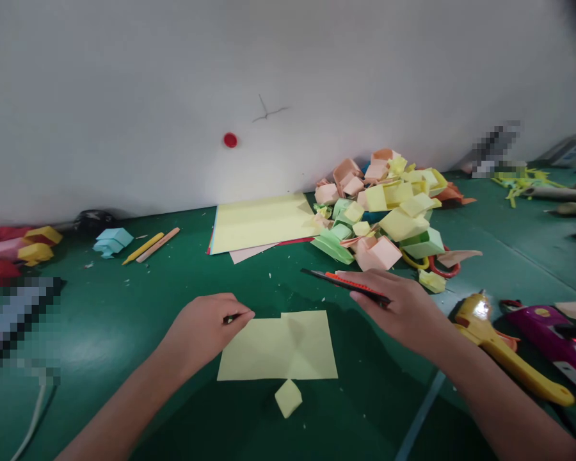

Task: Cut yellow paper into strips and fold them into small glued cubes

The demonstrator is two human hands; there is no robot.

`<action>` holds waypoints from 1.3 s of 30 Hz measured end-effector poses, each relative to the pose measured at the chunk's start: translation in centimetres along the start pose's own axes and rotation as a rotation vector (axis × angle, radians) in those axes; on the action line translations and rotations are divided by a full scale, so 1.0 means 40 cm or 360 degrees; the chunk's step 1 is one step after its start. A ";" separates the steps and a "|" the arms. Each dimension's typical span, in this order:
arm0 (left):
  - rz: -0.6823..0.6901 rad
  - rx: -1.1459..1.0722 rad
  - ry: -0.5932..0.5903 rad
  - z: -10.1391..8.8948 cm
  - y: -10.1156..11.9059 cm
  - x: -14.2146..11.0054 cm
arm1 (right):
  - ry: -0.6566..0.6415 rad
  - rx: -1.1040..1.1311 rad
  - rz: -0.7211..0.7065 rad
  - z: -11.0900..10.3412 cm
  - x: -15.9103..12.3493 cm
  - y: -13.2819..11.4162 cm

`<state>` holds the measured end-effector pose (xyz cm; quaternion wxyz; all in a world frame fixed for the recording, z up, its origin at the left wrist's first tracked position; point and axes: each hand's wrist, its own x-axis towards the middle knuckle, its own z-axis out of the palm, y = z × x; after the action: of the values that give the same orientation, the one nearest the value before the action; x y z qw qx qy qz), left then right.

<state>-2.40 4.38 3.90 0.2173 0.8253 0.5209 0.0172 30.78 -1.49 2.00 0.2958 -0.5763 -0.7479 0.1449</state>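
Blue piece (112,242), folded, near the bench's (168,301) back edge, left part; count: one. Two pencils (150,246), yellow and pink, just beside it. Left hand (208,326): grip narrow, fingertips together at the sheet's far left corner; cannot tell whether paper is caught between them. Stack (264,224) of whole sheets, yellow uppermost, along the back edge. Sheet (278,358), pale yellow, mid-bench, well apart from the back edge: far edge stepped, apparently cut already; flat, folding not begun. Cube (288,398), pale yellow, folded, at the sheet's near edge. Cutter (360,288), red and black, held in the grip of the right hand (408,310), blade pointing left, apart from the sheet. Pile (379,211) of folded paper pieces, many apparently finished, at the back edge, right of the stack. Glue gun (509,352), yellow, right part of the bench, lying idle.
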 end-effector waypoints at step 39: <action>0.0815 0.0008 0.0243 0.017 0.089 -0.027 | -0.0169 0.0553 0.0196 0.000 -0.008 -0.025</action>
<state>0.33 1.92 4.85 0.1638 0.9270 0.3101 0.1327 30.06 -2.09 2.48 0.3415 -0.5528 -0.6896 0.3198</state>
